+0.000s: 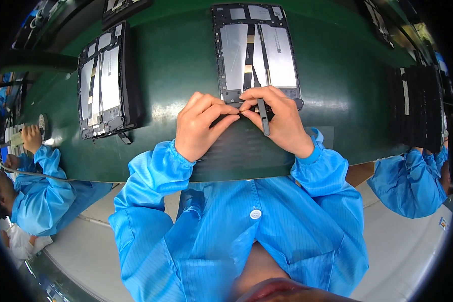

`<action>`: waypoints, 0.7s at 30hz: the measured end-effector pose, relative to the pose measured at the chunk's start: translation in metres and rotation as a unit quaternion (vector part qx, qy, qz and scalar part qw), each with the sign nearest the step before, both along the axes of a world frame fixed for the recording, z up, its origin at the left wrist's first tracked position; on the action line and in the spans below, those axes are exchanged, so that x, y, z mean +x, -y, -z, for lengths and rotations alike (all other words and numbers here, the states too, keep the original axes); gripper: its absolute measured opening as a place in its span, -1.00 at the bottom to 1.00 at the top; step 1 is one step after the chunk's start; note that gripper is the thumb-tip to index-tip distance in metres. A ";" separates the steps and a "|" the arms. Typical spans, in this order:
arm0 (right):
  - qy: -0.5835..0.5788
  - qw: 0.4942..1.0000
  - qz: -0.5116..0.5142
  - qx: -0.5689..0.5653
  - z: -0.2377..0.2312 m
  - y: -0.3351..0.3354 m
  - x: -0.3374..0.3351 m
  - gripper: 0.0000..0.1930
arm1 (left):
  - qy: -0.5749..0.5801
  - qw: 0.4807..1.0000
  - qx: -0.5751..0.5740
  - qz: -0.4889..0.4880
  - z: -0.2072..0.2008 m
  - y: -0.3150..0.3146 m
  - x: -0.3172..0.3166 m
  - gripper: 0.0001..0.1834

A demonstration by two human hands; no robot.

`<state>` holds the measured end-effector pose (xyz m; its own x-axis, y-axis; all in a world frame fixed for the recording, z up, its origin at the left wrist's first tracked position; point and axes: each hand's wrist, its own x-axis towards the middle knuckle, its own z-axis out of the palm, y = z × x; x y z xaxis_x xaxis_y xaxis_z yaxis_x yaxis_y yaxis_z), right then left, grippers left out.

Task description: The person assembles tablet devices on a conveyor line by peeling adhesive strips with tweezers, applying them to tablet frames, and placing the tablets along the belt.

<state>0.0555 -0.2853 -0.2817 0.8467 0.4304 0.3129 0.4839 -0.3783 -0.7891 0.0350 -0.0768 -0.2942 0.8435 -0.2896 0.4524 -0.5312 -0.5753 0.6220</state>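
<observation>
Just past my hands lies an opened tablet, its black frame holding silver panels and dark flat cables. My left hand is closed in a pinch at the tablet's near edge, thumb and forefinger on something too small to make out. My right hand meets it there, its fingertips almost touching the left ones. Tucked between the right fingers is a pair of dark grey tweezers. Their blunt end points toward me and their thin end toward the tablet.
To the left, a stack of similar opened tablets rests on the green table. A row of dark slabs stands at the right. Co-workers in blue sleeves sit at the left and right; the left one's hand reaches onto the table.
</observation>
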 end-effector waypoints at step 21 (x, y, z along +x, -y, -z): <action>-0.055 0.997 0.051 0.034 0.002 -0.003 -0.004 -0.64 | 0.130 0.964 0.227 0.037 -0.002 -0.023 -0.009 -0.47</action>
<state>0.0513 -0.2821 -0.2834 0.9159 0.3210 0.2410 0.3546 -0.3658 -0.8605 0.0259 -0.0536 -0.2918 0.6878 -0.5631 0.4581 -0.6853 -0.7118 0.1541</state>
